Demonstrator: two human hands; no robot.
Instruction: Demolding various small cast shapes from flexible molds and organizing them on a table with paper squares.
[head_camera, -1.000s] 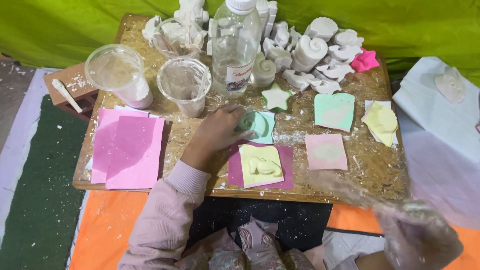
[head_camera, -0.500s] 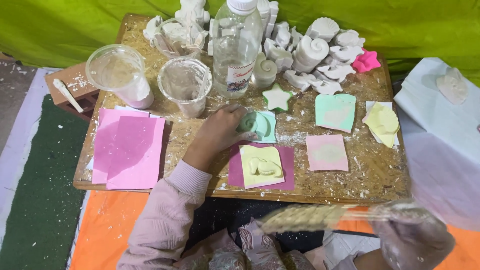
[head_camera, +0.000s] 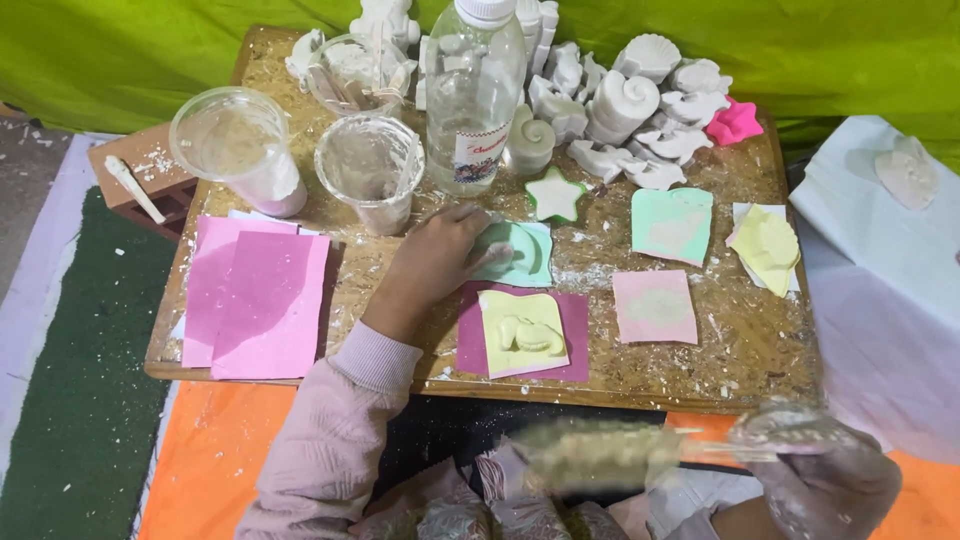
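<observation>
My left hand (head_camera: 435, 262) lies on the wooden board (head_camera: 760, 350), its fingers pressed on a pale green mould (head_camera: 522, 258) that sits on a light blue sheet. Just in front of it, a yellow mould (head_camera: 523, 332) with a raised figure lies on a purple sheet. My right hand (head_camera: 825, 478), in a thin clear glove, is below the board's front edge at the lower right. It grips the handle of a pale bristly brush (head_camera: 595, 455), blurred by motion, that points left.
Two plastic cups (head_camera: 238, 150) (head_camera: 370, 170) and a clear bottle (head_camera: 472, 95) stand at the back. White plaster casts (head_camera: 640, 95) and a pink star mould (head_camera: 733, 122) crowd the far right. Pink sheets (head_camera: 255, 300) lie left; more moulds (head_camera: 670, 225) (head_camera: 765, 245) right.
My right hand has swung the brush from a slant to nearly level and slightly lower, in front of the board. My left hand stays on the green mould.
</observation>
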